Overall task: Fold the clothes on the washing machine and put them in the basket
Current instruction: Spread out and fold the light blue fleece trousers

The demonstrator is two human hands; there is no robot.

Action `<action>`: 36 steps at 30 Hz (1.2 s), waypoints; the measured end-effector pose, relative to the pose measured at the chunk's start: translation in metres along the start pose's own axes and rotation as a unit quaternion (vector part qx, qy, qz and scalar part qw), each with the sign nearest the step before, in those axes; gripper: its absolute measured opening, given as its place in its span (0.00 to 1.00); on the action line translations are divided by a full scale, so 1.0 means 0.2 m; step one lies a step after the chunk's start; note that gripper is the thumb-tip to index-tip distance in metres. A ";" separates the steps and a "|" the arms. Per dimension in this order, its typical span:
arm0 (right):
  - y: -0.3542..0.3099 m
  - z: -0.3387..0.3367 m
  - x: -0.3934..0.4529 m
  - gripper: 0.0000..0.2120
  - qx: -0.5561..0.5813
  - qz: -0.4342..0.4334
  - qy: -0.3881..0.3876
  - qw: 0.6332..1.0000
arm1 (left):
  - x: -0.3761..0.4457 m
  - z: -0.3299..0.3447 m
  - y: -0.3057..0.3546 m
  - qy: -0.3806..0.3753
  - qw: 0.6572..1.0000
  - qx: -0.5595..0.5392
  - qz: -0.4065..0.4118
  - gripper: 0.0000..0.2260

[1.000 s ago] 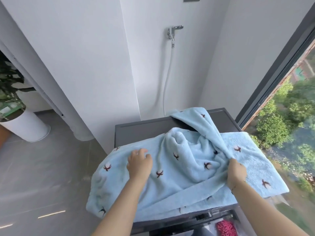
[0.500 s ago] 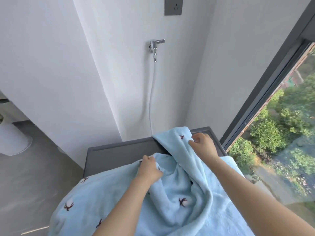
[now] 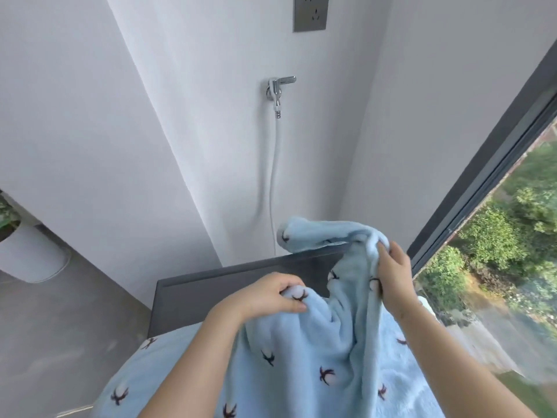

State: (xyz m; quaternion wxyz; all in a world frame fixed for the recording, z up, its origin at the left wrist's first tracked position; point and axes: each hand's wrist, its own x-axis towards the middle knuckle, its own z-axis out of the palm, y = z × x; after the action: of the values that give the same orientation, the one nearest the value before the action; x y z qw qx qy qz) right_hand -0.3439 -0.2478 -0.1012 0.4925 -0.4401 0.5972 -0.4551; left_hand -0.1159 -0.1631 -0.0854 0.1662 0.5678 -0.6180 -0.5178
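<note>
A light blue fleece cloth (image 3: 301, 357) with small dark cotton-flower prints lies spread over the dark grey top of the washing machine (image 3: 211, 291). My left hand (image 3: 271, 297) pinches a raised fold of it near the middle. Farther back and to the right, my right hand (image 3: 391, 273) grips another bunch of the cloth and holds it lifted above the machine's back edge, with a flap hanging over to the left. The basket is out of view.
White walls stand close behind and left of the machine, with a chrome tap (image 3: 278, 87), its white hose and a wall socket (image 3: 310, 13). A dark-framed window (image 3: 482, 176) runs along the right. A white plant pot (image 3: 27, 251) stands on the grey floor at left.
The view has tilted up. My right hand went from the cloth's near right edge to its far end and lifted it. My left hand moved back and pinched a fold.
</note>
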 end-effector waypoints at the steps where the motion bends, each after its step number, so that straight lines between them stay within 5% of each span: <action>1: -0.05 -0.10 -0.05 0.10 0.082 0.016 0.048 0.995 | 0.03 -0.01 0.02 -0.009 0.999 -0.020 0.025 0.04; 5: -0.02 -0.57 -0.26 0.10 0.166 0.076 0.298 0.937 | 0.19 0.03 0.00 0.133 0.986 0.093 0.039 0.07; 7: 0.13 -0.71 -0.37 0.07 0.153 0.152 0.346 0.913 | 0.23 0.08 -0.04 0.205 0.964 0.166 0.034 0.10; 10: 0.37 -0.78 -0.45 0.11 0.284 0.258 0.292 0.876 | 0.23 0.16 -0.11 0.163 0.961 0.222 -0.033 0.16; 14: 0.52 -0.72 -0.50 0.21 0.176 0.248 0.239 0.922 | 0.20 0.22 -0.19 0.098 0.948 0.287 -0.102 0.13; 20: 0.47 -0.74 -0.53 0.07 0.161 0.225 0.297 0.914 | 0.16 0.19 -0.18 0.141 0.975 0.171 -0.016 0.07; 24: 0.49 -0.81 -0.56 0.20 0.207 0.171 0.353 0.896 | 0.12 0.14 -0.18 0.196 0.951 0.238 0.011 0.05; 27: 0.49 -0.74 -0.67 0.31 0.229 0.226 0.317 0.892 | 0.12 0.19 -0.21 0.181 0.933 0.303 -0.065 0.11; 30: 0.53 -0.57 -0.84 0.27 0.168 0.176 0.297 0.923 | 0.10 0.22 -0.25 0.214 0.940 0.238 -0.116 0.16; 36: 0.61 -0.30 -0.98 0.23 0.133 0.246 0.130 0.951 | 0.07 0.16 -0.31 0.186 0.934 0.295 -0.077 0.15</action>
State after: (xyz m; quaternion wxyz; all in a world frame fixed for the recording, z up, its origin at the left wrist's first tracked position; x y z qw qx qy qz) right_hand -0.3869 -0.0253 -0.1779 0.5615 -0.1469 0.6796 -0.4487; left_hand -0.1131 -0.1500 -0.1567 0.0631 0.7232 -0.6554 -0.2083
